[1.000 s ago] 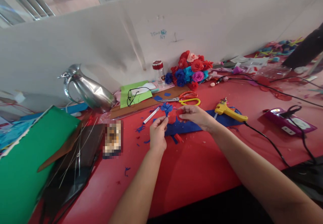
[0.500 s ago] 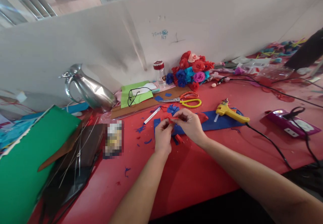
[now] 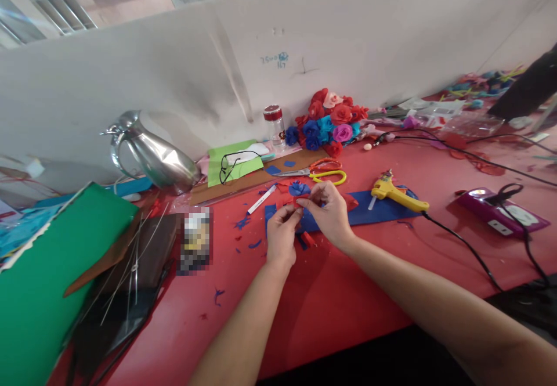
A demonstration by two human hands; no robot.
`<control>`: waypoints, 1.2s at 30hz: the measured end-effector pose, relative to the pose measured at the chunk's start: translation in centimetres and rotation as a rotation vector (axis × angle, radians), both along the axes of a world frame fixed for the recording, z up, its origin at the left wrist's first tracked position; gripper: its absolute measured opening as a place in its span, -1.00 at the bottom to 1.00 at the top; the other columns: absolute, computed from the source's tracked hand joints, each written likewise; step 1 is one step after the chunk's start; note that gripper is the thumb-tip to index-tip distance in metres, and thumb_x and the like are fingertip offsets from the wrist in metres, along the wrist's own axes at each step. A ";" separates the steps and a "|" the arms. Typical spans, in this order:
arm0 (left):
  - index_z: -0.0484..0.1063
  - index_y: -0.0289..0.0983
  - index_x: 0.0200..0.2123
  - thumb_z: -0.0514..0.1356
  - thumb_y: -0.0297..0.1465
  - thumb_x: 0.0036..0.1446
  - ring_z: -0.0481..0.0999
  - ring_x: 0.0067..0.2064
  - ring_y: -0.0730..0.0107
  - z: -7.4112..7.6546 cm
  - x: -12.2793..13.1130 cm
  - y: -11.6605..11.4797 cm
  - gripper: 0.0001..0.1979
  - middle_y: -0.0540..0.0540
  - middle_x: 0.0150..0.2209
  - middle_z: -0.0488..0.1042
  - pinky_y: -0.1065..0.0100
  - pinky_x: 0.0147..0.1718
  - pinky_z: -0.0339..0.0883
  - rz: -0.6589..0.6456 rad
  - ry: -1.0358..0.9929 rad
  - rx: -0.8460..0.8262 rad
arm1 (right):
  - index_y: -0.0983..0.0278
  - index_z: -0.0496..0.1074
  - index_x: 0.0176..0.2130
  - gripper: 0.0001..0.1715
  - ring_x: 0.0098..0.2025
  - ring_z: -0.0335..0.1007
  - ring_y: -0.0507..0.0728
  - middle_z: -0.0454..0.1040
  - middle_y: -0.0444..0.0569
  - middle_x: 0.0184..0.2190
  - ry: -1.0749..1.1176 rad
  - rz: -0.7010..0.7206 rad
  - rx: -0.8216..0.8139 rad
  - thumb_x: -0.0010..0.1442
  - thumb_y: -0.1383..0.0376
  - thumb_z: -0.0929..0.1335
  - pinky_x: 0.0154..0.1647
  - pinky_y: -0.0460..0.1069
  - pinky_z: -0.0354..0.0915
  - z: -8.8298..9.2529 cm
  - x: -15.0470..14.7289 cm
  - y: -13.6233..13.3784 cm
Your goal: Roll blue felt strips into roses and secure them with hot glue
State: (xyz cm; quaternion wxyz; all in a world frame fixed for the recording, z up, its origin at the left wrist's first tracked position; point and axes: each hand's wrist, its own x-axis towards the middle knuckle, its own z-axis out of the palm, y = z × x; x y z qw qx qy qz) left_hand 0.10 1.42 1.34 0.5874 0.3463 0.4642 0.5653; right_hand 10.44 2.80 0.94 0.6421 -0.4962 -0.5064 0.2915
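My left hand (image 3: 282,232) and my right hand (image 3: 329,215) meet over a strip of blue paper (image 3: 368,216). Between their fingertips is a small red paper petal (image 3: 301,201), pinched from both sides and partly hidden by the fingers. Just beyond the fingertips lies a blue paper flower (image 3: 299,187), with red pieces around it. To the right, a yellow glue gun (image 3: 398,193) rests on the blue strip. Scissors (image 3: 324,174) with orange and yellow handles lie behind my hands, and a white stick-like tool (image 3: 261,199) lies to their left.
Finished paper flowers (image 3: 328,122) are heaped by the wall beside a red-lidded jar (image 3: 274,125). A steel jug (image 3: 152,151) stands tilted at left, near a green sheet (image 3: 65,270). A purple power strip (image 3: 502,212) with black cords sits at right. Blue scraps dot the red table (image 3: 348,316).
My right hand's fingers have shifted slightly up over the red petal, and the thumb has moved a little. Otherwise the scene is almost the same.
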 end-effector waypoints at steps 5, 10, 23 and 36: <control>0.49 -0.29 -0.54 0.38 -0.34 -0.25 0.22 -0.52 0.58 0.1 -0.1 0.1 -0.82 0.07 -0.59 0.36 0.46 -0.48 0.12 0.001 0.027 0.030 | 0.18 0.19 -0.34 -0.61 -0.51 0.21 -0.01 0.31 -0.24 -0.47 -0.010 -0.030 0.019 -0.06 0.29 0.47 -0.48 -0.06 0.17 -0.2 0.1 0.3; 0.47 -0.29 -0.55 0.36 -0.36 -0.26 0.21 -0.51 0.57 0.4 -0.1 0.0 -0.83 0.06 -0.58 0.36 0.47 -0.49 0.09 0.011 0.024 0.036 | 0.17 0.20 -0.29 -0.59 -0.49 0.21 -0.01 0.31 -0.21 -0.41 -0.044 -0.011 0.038 -0.05 0.26 0.47 -0.45 -0.05 0.19 -0.2 0.2 0.4; 0.48 -0.30 -0.48 0.41 -0.36 -0.37 0.24 -0.54 0.62 0.5 -0.7 0.5 -0.72 0.06 -0.53 0.41 0.48 -0.50 0.09 0.072 -0.088 -0.096 | 0.25 0.32 -0.49 -0.65 -0.51 0.14 -0.01 0.28 -0.20 -0.58 0.168 0.209 -0.184 0.02 0.04 0.41 -0.45 -0.06 0.17 0.3 0.4 0.1; 0.47 -0.29 -0.53 0.43 -0.35 -0.33 0.23 -0.52 0.59 0.1 -0.3 0.2 -0.75 0.06 -0.54 0.41 0.48 -0.50 0.07 0.004 -0.078 -0.043 | 0.22 0.26 -0.46 -0.72 -0.53 0.14 -0.01 0.27 -0.22 -0.55 0.031 0.162 -0.174 -0.07 0.17 0.43 -0.50 -0.06 0.12 0.0 -0.4 -0.1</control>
